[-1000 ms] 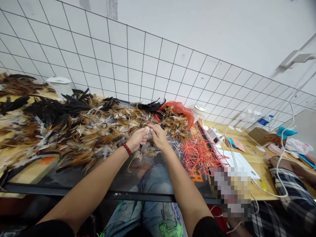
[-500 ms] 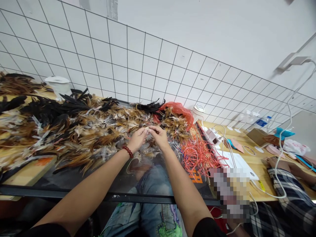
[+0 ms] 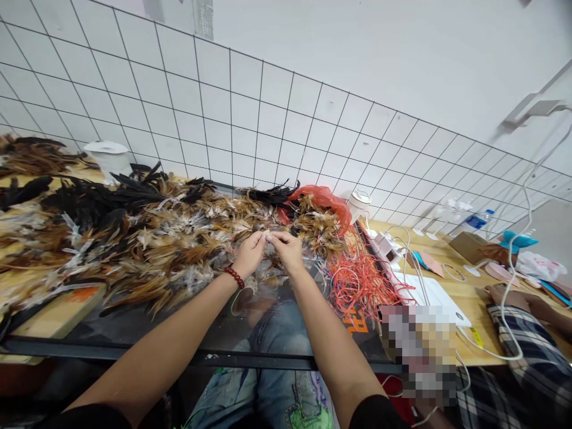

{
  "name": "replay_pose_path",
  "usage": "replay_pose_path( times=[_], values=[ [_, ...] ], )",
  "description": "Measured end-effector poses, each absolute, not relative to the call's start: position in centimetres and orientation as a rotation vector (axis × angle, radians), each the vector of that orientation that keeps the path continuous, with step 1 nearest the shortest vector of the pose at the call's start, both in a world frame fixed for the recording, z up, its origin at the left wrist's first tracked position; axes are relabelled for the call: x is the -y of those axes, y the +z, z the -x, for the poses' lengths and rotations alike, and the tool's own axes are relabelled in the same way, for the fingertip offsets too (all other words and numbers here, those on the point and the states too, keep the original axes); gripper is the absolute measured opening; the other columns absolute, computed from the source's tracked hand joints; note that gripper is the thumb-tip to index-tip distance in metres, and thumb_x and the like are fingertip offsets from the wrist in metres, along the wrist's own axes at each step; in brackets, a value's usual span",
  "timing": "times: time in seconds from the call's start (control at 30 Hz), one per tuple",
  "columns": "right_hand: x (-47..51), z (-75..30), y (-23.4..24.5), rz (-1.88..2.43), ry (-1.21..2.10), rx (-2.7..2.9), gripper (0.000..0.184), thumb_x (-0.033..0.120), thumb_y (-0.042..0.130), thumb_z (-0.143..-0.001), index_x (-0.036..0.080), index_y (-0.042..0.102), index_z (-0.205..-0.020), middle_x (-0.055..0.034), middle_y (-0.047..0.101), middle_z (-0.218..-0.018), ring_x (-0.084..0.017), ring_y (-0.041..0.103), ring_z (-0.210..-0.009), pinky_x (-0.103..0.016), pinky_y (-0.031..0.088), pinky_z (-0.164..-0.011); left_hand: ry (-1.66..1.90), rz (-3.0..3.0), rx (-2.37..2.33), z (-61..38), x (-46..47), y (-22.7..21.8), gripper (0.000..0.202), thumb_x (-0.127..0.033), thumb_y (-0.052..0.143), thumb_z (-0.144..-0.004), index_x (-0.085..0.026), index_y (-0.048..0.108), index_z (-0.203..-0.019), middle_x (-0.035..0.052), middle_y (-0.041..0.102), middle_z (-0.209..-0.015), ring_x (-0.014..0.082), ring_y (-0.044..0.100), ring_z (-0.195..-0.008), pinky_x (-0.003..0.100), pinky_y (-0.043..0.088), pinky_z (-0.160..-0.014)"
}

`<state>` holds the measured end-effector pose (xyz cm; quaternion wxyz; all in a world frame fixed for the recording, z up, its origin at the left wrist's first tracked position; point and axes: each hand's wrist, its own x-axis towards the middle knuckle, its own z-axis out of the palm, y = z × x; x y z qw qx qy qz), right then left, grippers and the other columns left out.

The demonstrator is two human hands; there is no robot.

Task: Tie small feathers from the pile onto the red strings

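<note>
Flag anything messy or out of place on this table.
Feathers sprawl loose over most of the table. Red cords lie tangled beside the right hand; it and the left hand pinch a small pale piece. Nothing looks broken.

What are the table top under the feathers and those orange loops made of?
Table top: clear glass, glossy; jeans show through it. Orange loops: thin cord, perhaps elastic or plastic; it curls in springy tangles.
</note>
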<state>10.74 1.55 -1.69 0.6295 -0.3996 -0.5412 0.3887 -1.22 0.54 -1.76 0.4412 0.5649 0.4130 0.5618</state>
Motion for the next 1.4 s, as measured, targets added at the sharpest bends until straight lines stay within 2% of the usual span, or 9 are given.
replay_pose_path(
  times=[0.3, 0.47, 0.6, 0.7, 0.97, 1.1, 1.2, 1.3, 1.4],
  values=[
    [-1.2, -10.3, -1.6, 0.901, 0.996, 1.110, 0.020, 0.036, 0.069, -0.067, 0.017, 0.065, -0.069, 0.0040, 0.057, -0.058, -0.010, 0.047, -0.057, -0.024, 0.040, -0.062, 1.182, -1.235, -0.870, 1.2, -0.2, -1.5, 0.045, -0.059, 0.067, -0.069, -0.018, 0.049, -0.066, -0.0058, 0.041, -0.051, 0.0052, 0.028, -0.041, 0.019, 0.020, -0.039],
    [-1.2, -10.5, -1.4, 0.877, 1.064, 1.129, 0.023, 0.040, 0.070, -0.067, 0.017, 0.064, -0.068, 0.0039, 0.055, -0.057, -0.010, 0.047, -0.057, -0.025, 0.039, -0.061, 1.118, -1.104, -0.793, 1.2, 0.1, -0.9, 0.043, -0.053, 0.074, -0.063, -0.015, 0.054, -0.070, -0.0063, 0.040, -0.049, 0.0034, 0.026, -0.040, 0.017, 0.019, -0.038],
    [-1.3, -10.7, -1.4, 0.868, 1.071, 1.123, 0.031, 0.041, 0.075, -0.063, 0.019, 0.070, -0.085, 0.0020, 0.063, -0.071, -0.010, 0.047, -0.061, -0.024, 0.039, -0.062, 1.117, -1.062, -0.808, 1.4, 0.0, -0.8, 0.036, -0.044, 0.073, -0.066, -0.015, 0.052, -0.066, -0.0079, 0.034, -0.049, 0.0021, 0.023, -0.039, 0.015, 0.016, -0.037],
    [-1.2, -10.7, -1.3, 0.836, 1.224, 1.122, 0.040, 0.045, 0.076, -0.063, 0.021, 0.071, -0.094, 0.0035, 0.061, -0.067, -0.009, 0.044, -0.057, -0.023, 0.037, -0.057, 1.087, -1.040, -0.787, 1.4, 0.1, -0.6, 0.033, -0.042, 0.070, -0.069, -0.016, 0.051, -0.065, -0.0081, 0.033, -0.047, 0.0018, 0.021, -0.038, 0.014, 0.016, -0.037],
    [-0.9, -11.4, -1.0, 0.703, 1.419, 1.075, 0.032, 0.044, 0.080, -0.060, 0.019, 0.062, -0.069, 0.0038, 0.057, -0.054, -0.009, 0.046, -0.052, -0.023, 0.038, -0.053, 0.959, -1.085, -0.687, 1.6, 0.4, -0.2, 0.032, -0.041, 0.070, -0.073, -0.016, 0.050, -0.066, -0.0080, 0.032, -0.048, 0.0021, 0.021, -0.038, 0.015, 0.017, -0.038],
    [-1.4, -11.7, -1.5, 0.739, 1.365, 1.044, 0.033, 0.043, 0.080, -0.060, 0.019, 0.059, -0.067, 0.0061, 0.053, -0.052, -0.008, 0.043, -0.048, -0.021, 0.037, -0.049, 0.988, -1.120, -0.765, 1.4, 0.1, -0.4, 0.038, -0.052, 0.068, -0.072, -0.016, 0.055, -0.072, -0.0029, 0.046, -0.054, 0.0068, 0.036, -0.043, 0.020, 0.031, -0.042],
    [-1.7, -11.6, -1.8, 0.802, 1.256, 1.044, 0.034, 0.043, 0.080, -0.059, 0.019, 0.058, -0.067, 0.0064, 0.053, -0.054, -0.007, 0.042, -0.048, -0.021, 0.036, -0.049, 1.122, -1.152, -0.878, 1.3, -0.3, -0.6, 0.043, -0.057, 0.070, -0.067, -0.016, 0.059, -0.073, 0.0008, 0.057, -0.064, 0.0116, 0.050, -0.057, 0.024, 0.042, -0.054],
    [-1.7, -11.6, -1.9, 0.864, 1.184, 1.105, 0.034, 0.046, 0.077, -0.061, 0.019, 0.059, -0.068, 0.0060, 0.052, -0.053, -0.008, 0.043, -0.048, -0.022, 0.036, -0.049, 1.136, -1.295, -0.875, 1.3, -0.5, -0.9, 0.042, -0.056, 0.070, -0.066, -0.015, 0.060, -0.067, 0.0015, 0.060, -0.065, 0.0135, 0.053, -0.065, 0.025, 0.043, -0.065],
    [-1.6, -11.5, -2.0, 0.920, 1.084, 1.172, 0.032, 0.047, 0.075, -0.062, 0.019, 0.062, -0.069, 0.0037, 0.057, -0.059, -0.010, 0.048, -0.055, -0.023, 0.039, -0.053, 1.093, -1.345, -0.863, 1.3, -0.5, -1.0, 0.040, -0.053, 0.069, -0.068, -0.016, 0.055, -0.060, -0.0004, 0.054, -0.057, 0.0134, 0.051, -0.059, 0.026, 0.041, -0.061]
  ],
)
